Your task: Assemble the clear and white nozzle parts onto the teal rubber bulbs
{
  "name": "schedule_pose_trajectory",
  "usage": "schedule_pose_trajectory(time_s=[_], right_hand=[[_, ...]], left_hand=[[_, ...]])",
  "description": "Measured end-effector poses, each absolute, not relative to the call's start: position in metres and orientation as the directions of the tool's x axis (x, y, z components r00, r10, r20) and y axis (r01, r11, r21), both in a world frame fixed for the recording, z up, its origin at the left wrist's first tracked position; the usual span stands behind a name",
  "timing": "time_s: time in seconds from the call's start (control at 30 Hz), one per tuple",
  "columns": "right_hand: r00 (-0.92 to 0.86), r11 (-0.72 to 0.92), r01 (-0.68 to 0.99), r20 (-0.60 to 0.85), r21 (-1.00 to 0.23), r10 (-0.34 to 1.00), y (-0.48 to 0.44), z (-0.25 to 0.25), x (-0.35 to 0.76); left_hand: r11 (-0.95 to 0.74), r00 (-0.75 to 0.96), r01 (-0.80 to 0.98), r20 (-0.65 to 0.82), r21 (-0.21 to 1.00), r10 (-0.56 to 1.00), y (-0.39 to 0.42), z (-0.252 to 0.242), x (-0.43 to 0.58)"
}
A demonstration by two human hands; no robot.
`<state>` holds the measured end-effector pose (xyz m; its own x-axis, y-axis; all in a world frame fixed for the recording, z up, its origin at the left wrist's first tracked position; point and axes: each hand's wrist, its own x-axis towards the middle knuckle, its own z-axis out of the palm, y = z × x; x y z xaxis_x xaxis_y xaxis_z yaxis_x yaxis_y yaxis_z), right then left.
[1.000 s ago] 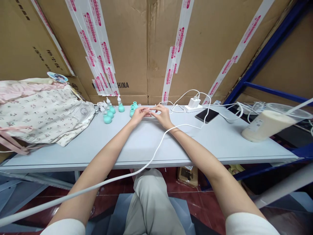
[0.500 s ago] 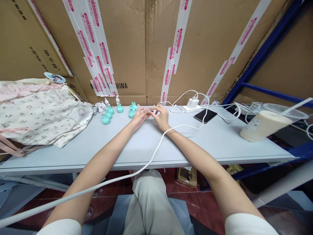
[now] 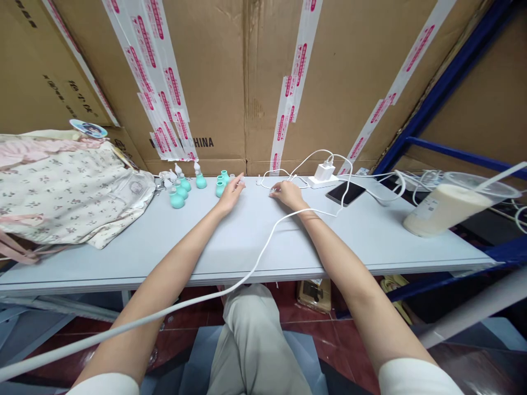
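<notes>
My left hand [image 3: 231,197] is above the far side of the table, closed on a small translucent piece [image 3: 242,180] at its fingertips. Apart from it, my right hand [image 3: 288,195] rests on the table, fingers pinched on a tiny clear or whitish part [image 3: 272,190] too small to name. Just left of my left hand stand several open-necked teal rubber bulbs [image 3: 220,189] without tips. Farther left is another group of teal bulbs [image 3: 177,199], some fitted with a clear pointed nozzle [image 3: 196,167].
A white cable [image 3: 263,258] runs across the view over my right wrist. A white charger [image 3: 325,173], a phone [image 3: 346,193] and a cup with a straw [image 3: 444,211] are on the right. A floral bag [image 3: 74,192] lies left; cardboard [image 3: 214,82] walls the back.
My hands, together at the fingertips before, have come apart. The left moved slightly left toward the bulbs; the right moved right and down onto the table.
</notes>
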<state>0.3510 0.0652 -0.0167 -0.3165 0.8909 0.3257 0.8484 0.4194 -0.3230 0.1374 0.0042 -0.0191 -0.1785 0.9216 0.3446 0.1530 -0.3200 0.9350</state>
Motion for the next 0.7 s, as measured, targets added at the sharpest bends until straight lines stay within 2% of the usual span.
schedule_pose_trajectory(time_s=[0.1, 0.17, 0.23, 0.33, 0.4, 0.47, 0.6, 0.7], right_hand=[[-0.36, 0.447, 0.823, 0.287, -0.35, 0.887, 0.066, -0.019, 0.349], [-0.382, 0.488, 0.76, 0.313, -0.429, 0.87, 0.066, -0.018, 0.345], [-0.386, 0.506, 0.622, 0.328, -0.597, 0.862, 0.065, -0.016, 0.338], [-0.375, 0.461, 0.271, 0.348, -0.845, 0.859, 0.059, -0.009, 0.326], [-0.364, 0.414, 0.068, 0.364, -0.908, 0.857, 0.053, -0.004, 0.319], [-0.358, 0.374, -0.042, 0.364, -0.926, 0.86, 0.047, -0.001, 0.315], [-0.355, 0.347, -0.081, 0.352, -0.934, 0.866, 0.041, -0.001, 0.312], [-0.353, 0.356, -0.064, 0.354, -0.932, 0.866, 0.041, -0.004, 0.309]], left_hand=[[-0.34, -0.125, 0.273, 0.384, 0.9, 0.915, 0.002, -0.025, 0.143], [-0.361, -0.107, 0.333, 0.416, 0.871, 0.903, -0.001, -0.026, 0.145], [-0.385, -0.084, 0.38, 0.446, 0.841, 0.891, -0.003, -0.025, 0.145], [-0.412, -0.043, 0.411, 0.469, 0.813, 0.882, -0.004, -0.022, 0.144], [-0.431, -0.018, 0.361, 0.468, 0.827, 0.884, -0.004, -0.02, 0.143], [-0.436, -0.005, 0.236, 0.45, 0.868, 0.893, -0.004, -0.018, 0.142], [-0.388, -0.081, -0.028, 0.385, 0.921, 0.92, -0.006, -0.011, 0.143], [-0.395, -0.167, -0.102, 0.376, 0.913, 0.912, -0.008, -0.006, 0.142]])
